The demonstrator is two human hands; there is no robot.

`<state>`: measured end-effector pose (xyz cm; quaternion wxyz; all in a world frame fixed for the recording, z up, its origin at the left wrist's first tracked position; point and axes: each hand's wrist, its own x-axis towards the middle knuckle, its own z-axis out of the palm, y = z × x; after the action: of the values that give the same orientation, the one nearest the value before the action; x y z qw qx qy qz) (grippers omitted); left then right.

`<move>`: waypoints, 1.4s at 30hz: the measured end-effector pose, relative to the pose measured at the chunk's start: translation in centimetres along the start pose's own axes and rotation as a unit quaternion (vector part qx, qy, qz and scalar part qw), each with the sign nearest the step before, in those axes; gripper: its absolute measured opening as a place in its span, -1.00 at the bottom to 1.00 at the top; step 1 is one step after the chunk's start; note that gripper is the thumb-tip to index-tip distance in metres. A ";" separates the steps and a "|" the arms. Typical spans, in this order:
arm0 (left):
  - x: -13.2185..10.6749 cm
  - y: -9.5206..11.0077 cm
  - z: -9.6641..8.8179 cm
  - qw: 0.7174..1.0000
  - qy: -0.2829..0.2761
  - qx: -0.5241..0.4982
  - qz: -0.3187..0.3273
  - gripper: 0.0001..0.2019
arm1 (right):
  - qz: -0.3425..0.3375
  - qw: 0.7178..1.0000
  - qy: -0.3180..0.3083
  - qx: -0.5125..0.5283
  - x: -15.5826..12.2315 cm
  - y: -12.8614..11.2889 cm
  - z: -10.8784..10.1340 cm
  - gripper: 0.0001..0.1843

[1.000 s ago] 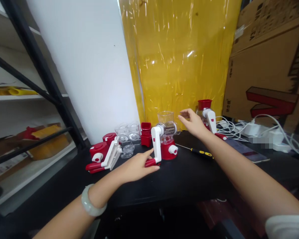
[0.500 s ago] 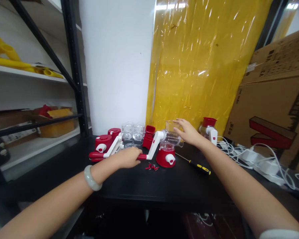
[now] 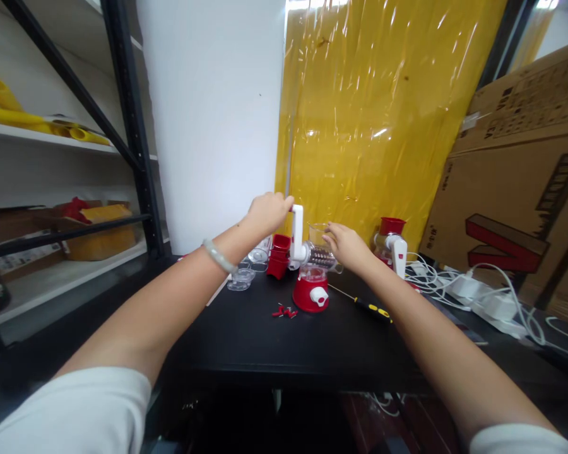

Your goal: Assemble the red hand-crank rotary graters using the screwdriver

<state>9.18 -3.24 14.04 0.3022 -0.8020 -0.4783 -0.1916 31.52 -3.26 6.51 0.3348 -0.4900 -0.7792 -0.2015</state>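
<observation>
A rotary grater (image 3: 310, 294) with a red base, a white knob and a metal drum stands upright on the black table. My left hand (image 3: 269, 213) is closed around the handle at the top of its white crank (image 3: 297, 232), which points up. My right hand (image 3: 348, 247) rests with bent fingers on the clear hopper (image 3: 317, 233), at its right side. Several small red parts (image 3: 284, 311) lie in front of the base. To the right lies a screwdriver (image 3: 373, 309) with a black and yellow handle.
Red hopper parts (image 3: 279, 255) and clear parts (image 3: 241, 278) stand left of the grater, partly behind my left arm. Another grater (image 3: 392, 239) is at the back right, near white cables and power strips (image 3: 499, 309). A large cardboard box (image 3: 515, 170) stands at the right.
My left hand has swung the crank handle from low in front up to the top. My right hand stays at the hopper, its fingers now more bent. The view has shifted slightly.
</observation>
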 end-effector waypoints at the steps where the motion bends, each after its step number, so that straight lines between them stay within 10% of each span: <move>1: 0.9 -0.9 1.4 1.000 -0.024 0.001 -0.010 -0.71 | 0.003 1.000 -0.006 -0.006 0.1 -0.1 -0.1 -0.78; 6: 0.5 -3.3 7.1 0.992 -0.121 0.004 -0.019 -0.75 | 0.014 1.000 -0.018 0.001 0.2 0.0 -0.5 -0.82; 12: -7.3 -1.1 9.1 0.973 -0.228 0.005 0.042 -0.77 | 0.019 0.999 -0.023 0.025 0.4 0.6 -0.3 -0.83; 18: -14.1 4.0 3.4 0.961 -0.219 0.001 0.168 -0.75 | 0.017 0.999 -0.018 0.031 0.5 0.7 -0.2 -0.82; 24: -7.5 3.0 -3.5 0.984 0.016 0.092 0.152 -0.76 | 0.024 0.999 -0.023 0.018 0.5 0.6 -0.5 -0.84; 28: -1.2 -0.2 -0.2 0.996 0.063 0.053 0.040 -0.71 | 0.024 0.999 -0.020 0.021 0.7 0.7 -0.4 -0.85; 32: 1.0 -3.3 5.4 0.995 -0.069 -0.037 -0.059 -0.66 | 0.022 0.999 -0.019 0.018 0.7 0.7 -0.3 -0.84; 37: -2.8 -3.9 9.9 0.982 -0.167 -0.075 -0.053 -0.72 | 0.015 1.000 -0.015 0.022 0.6 0.9 -0.2 -0.86; 42: -9.3 -1.7 10.1 0.950 -0.265 -0.161 0.039 -0.75 | 0.019 0.999 -0.018 0.028 0.8 1.1 0.0 -0.85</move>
<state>3.48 -1.93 1.55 0.0390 -0.8799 -0.4723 -0.0346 32.22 -2.27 7.05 0.3383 -0.4991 -0.7806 -0.1647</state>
